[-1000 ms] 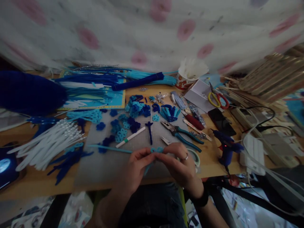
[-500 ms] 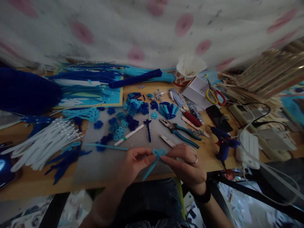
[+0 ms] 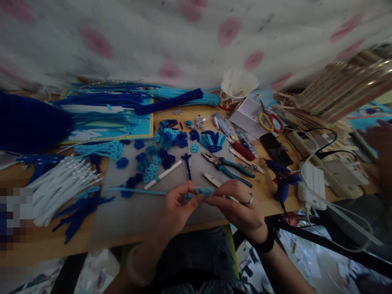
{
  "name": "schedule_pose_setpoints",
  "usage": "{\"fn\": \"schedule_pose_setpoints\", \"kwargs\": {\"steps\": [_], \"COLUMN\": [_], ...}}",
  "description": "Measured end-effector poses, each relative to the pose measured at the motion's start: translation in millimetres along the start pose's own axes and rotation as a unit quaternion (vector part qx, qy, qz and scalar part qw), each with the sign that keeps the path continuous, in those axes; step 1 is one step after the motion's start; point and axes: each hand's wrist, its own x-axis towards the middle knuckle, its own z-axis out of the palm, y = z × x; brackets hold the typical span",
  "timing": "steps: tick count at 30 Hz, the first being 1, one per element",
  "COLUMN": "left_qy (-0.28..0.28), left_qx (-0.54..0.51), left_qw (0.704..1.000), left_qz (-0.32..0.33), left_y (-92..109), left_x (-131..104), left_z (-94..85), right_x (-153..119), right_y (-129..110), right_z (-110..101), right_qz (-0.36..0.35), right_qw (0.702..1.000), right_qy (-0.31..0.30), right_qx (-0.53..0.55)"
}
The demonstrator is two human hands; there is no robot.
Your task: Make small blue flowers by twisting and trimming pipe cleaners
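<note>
Delicately, the left hand (image 3: 179, 206) and right hand (image 3: 240, 204) pinch a light-blue looped stem (image 3: 208, 190) between them.
Both grips are closed on it, thumbs against fingers and nearly meeting, probably to hold its loops steady. Beyond the right hand lie teal-handled pliers (image 3: 217, 160), seemingly set within reach; beyond the left hand, a white marker (image 3: 166, 173) rests on the grey mat (image 3: 128, 216).

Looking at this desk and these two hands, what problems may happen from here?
The light-blue looped piece is pinched between left hand and right hand; its small loops might slip or bend.

The glue gun shows a red light, so it may be hot if brushed.

The silver-tipped tool lies close by the right hand and could be knocked.
</note>
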Motion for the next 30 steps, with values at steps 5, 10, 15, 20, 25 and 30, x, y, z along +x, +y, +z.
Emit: {"fn": "schedule_pose_setpoints", "kwargs": {"steps": [5, 10, 15, 20, 25, 30], "left_qy": [0.114, 0.204, 0.218, 0.221, 0.192, 0.149], "left_qx": [-0.005, 0.126, 0.201, 0.187, 0.096, -0.027], "left_qw": [0.989, 0.943, 0.909, 0.92, 0.966, 0.988], "left_qz": [0.098, 0.232, 0.294, 0.264, 0.147, -0.004], "left_y": [-11, -20, -30, -30, -20, -15], "left_x": [-5, -1, 0, -3, -3, -1], "left_z": [19.6, 19.0, 8.8, 9.8, 8.0, 2.5], "right_x": [4, 8, 11, 16, 26, 27], "right_y": [-10, -20, -20, -18, -16, -14], "right_z": [27, 50, 56, 52, 36, 29], "right_qz": [0.114, 0.405, 0.503, 0.51, 0.501, 0.429], "right_qw": [0.984, 0.866, 0.744, 0.743, 0.783, 0.881], "right_qy": [0.131, 0.152, 0.098, 0.104, 0.056, 0.053], "right_qx": [0.031, 0.25, 0.428, 0.42, 0.365, 0.19]}}
